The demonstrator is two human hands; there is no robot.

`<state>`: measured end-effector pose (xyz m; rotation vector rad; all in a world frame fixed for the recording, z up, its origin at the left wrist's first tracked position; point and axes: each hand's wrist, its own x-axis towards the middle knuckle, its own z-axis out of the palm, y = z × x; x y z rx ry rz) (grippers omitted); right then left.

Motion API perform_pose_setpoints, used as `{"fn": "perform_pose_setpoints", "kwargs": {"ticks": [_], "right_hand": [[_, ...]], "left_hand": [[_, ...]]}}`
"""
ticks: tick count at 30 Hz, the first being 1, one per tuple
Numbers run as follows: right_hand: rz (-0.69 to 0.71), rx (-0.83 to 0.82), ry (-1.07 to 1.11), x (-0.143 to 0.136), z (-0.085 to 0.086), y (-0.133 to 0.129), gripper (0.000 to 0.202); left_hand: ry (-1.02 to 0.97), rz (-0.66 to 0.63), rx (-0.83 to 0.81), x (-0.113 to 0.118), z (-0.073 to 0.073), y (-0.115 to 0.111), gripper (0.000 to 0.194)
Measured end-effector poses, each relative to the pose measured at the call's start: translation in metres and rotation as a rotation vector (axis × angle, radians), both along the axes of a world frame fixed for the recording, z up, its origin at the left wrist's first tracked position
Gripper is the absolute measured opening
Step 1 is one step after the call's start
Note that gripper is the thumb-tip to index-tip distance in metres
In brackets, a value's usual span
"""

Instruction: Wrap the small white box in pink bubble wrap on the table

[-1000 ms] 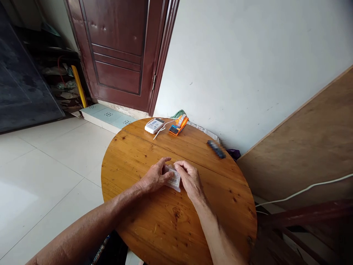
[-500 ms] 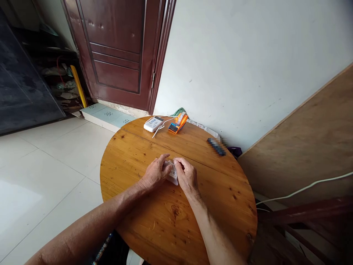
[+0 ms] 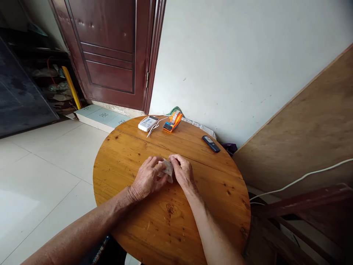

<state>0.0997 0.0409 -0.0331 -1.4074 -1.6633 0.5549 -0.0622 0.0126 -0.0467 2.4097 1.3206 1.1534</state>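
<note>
A small packet in clear wrapping (image 3: 168, 168) lies between my two hands over the middle of the round wooden table (image 3: 171, 230). My left hand (image 3: 150, 175) is curled round its left side, with fingers bent over it. The thumb and forefinger of my right hand (image 3: 182, 170) pinch its upper right edge. Fingers cover part of the packet, and its printing is too small to read.
Near the table's far edge are a white device (image 3: 148, 123) with a cable and an orange tape dispenser (image 3: 173, 122). A black remote-like object (image 3: 211, 144) lies at the right. Behind stand a wall (image 3: 234, 66) and a dark red door (image 3: 107, 48).
My left hand has turned and curled more over the packet, its fingers now bent. The whole view has shifted slightly, so the table appears further left.
</note>
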Motion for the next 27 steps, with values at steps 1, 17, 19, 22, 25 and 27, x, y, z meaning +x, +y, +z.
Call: {"fn": "perform_pose_setpoints", "kwargs": {"ticks": [1, 17, 19, 22, 25, 27], "right_hand": [[0.001, 0.001, 0.001, 0.0, 0.001, 0.0, 0.032], [0.066, 0.089, -0.005, 0.006, 0.011, -0.006, 0.018], [0.115, 0.118, -0.053, 0.009, 0.014, -0.009, 0.019], [0.211, 0.158, -0.114, 0.012, 0.016, -0.011, 0.021], [0.236, 0.189, -0.2, 0.014, 0.016, -0.012, 0.022], [0.238, 0.215, -0.282, 0.015, 0.017, -0.015, 0.02]], "left_hand": [[-0.006, -0.004, 0.003, 0.001, -0.001, 0.001, 0.016], [-0.057, -0.028, -0.03, 0.006, -0.006, 0.007, 0.009], [-0.071, -0.038, -0.031, 0.006, -0.006, 0.007, 0.01], [-0.103, -0.046, -0.051, 0.006, -0.005, 0.007, 0.016], [-0.123, -0.026, -0.095, 0.006, -0.003, 0.006, 0.024], [-0.126, -0.011, -0.119, 0.007, -0.002, 0.006, 0.029]]}}
